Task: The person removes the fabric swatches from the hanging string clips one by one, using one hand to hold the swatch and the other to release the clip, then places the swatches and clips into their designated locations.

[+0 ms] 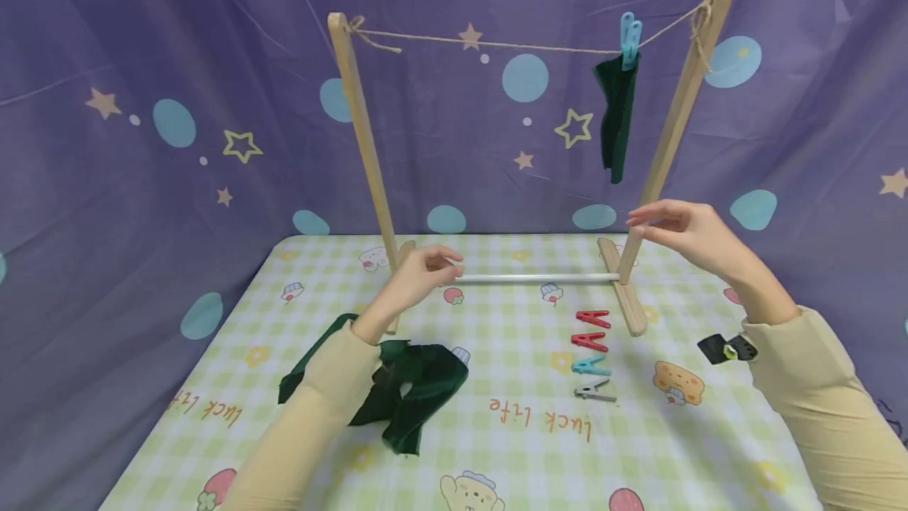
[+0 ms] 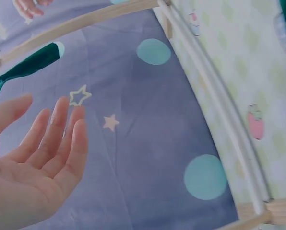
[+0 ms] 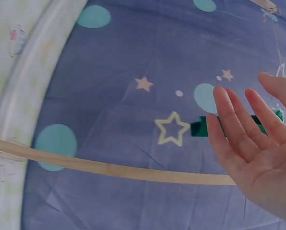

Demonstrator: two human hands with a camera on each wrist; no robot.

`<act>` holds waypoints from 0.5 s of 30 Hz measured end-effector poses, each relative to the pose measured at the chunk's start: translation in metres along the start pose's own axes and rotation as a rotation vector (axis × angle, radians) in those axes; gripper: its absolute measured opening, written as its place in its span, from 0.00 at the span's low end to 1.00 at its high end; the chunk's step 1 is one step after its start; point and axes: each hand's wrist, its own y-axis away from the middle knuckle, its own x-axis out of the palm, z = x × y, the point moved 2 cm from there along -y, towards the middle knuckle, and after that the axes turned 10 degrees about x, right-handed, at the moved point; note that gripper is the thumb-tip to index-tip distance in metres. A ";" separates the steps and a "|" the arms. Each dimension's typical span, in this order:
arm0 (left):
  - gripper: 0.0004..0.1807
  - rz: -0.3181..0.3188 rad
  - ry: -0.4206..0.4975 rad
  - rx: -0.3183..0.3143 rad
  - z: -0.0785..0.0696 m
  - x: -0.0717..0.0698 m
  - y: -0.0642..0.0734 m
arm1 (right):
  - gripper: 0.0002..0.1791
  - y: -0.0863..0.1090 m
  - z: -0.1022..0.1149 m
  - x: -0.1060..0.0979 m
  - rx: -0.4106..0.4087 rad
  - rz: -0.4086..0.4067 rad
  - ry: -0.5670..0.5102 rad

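Note:
My left hand (image 1: 429, 270) hovers over the table by the foot of the rack's left post, its fingers relaxed and nothing in them. Beside the right post (image 1: 674, 117), my right hand (image 1: 684, 231) is raised with loose, bare fingers; the right wrist view shows its palm free. A narrow dark green piece of cloth (image 1: 619, 121) hangs from the string (image 1: 496, 42), held by a light blue clothespin (image 1: 629, 42) near the right end. More dark green cloth (image 1: 426, 385) lies crumpled on the table, partly hidden behind my left forearm.
A column of clothespins lies right of centre: two red ones (image 1: 591, 341), a blue one (image 1: 590, 366) and a grey one (image 1: 594, 391). A white rod (image 1: 532, 278) joins the rack's wooden feet. Next to my right sleeve is a small black item (image 1: 715, 348). A purple curtain (image 1: 454, 172) hangs behind.

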 end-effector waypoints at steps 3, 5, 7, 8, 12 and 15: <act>0.14 -0.019 -0.012 0.012 -0.008 0.001 -0.013 | 0.16 -0.009 0.009 -0.008 -0.025 -0.024 -0.037; 0.14 -0.030 -0.012 0.018 -0.013 0.002 -0.022 | 0.16 -0.014 0.015 -0.012 -0.037 -0.035 -0.072; 0.14 -0.038 -0.006 0.026 -0.019 0.004 -0.030 | 0.16 -0.019 0.020 -0.016 -0.049 -0.044 -0.099; 0.14 -0.040 0.004 0.032 -0.022 0.005 -0.034 | 0.16 -0.022 0.023 -0.018 -0.054 -0.048 -0.109; 0.14 -0.047 0.027 0.043 -0.031 0.011 -0.049 | 0.16 -0.031 0.033 -0.026 -0.072 -0.072 -0.151; 0.14 -0.060 0.034 0.056 -0.036 0.016 -0.060 | 0.15 -0.037 0.040 -0.032 -0.092 -0.089 -0.204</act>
